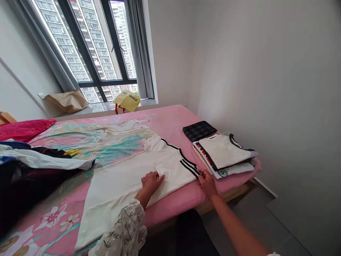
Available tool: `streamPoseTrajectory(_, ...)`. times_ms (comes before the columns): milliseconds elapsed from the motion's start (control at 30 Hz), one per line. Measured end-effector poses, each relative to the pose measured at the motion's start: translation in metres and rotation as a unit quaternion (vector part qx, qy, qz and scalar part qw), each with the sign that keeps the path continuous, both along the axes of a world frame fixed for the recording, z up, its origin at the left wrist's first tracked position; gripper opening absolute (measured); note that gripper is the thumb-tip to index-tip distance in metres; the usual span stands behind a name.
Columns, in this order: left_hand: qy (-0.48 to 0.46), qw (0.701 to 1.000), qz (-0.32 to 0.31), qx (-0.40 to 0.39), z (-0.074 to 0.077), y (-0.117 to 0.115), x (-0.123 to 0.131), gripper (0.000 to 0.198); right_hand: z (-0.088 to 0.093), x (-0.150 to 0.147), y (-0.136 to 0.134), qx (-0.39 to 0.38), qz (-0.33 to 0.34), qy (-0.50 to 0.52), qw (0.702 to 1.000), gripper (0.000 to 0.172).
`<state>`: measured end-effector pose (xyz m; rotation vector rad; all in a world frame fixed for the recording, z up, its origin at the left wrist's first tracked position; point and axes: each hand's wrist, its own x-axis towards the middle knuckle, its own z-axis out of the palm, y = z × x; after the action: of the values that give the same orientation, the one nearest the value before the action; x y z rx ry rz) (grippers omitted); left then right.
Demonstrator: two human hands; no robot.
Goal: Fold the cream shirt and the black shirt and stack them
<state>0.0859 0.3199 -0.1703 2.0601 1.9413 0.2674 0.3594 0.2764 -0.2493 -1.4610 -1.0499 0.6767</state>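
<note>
Head view is showing a pink flowered bed [170, 122] running from 8 o'clock up toward 1 o'clock, and on it, going left to right: one heap of dark and pale loose clothes [37, 161] lying at 9 o'clock, one white T-shirt [128, 177] spreading flat across the middle, and one stack of folded garments [225, 154] sitting at 3 o'clock by the bed's corner, with one folded plaid piece [199, 130] lying just behind it.

White T-shirt is lying with its long axis running from its hem at 7 o'clock to its black-striped sleeve cuff [189, 167] at 3 o'clock. Left hand [151, 182], coming out of a floral sleeve, is resting palm down with fingers spread flat on the shirt's body, pressing the cloth rather than gripping it. Right hand [206, 182] is reaching to the striped cuff at the bed's edge, fingers narrowed and seemingly pinching the cuff, though the exact grip is too small to tell for sure. The cuff is lying just beside the stack, the right hand sitting between the two.

On the window sill [106, 110] at 11 o'clock, one brown paper bag [66, 101] and one yellow bag [127, 100] are lying well apart. Two hands are showing, both the person's own.
</note>
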Motion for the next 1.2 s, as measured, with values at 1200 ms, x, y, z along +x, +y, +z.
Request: streamPoseTrajectory(1200,-0.236,0.950,0.152,-0.136,-0.011,0.103,-0.002,0.025,-0.011,-0.001,0.013,0.000,-0.064,-0.115,0.991,0.028)
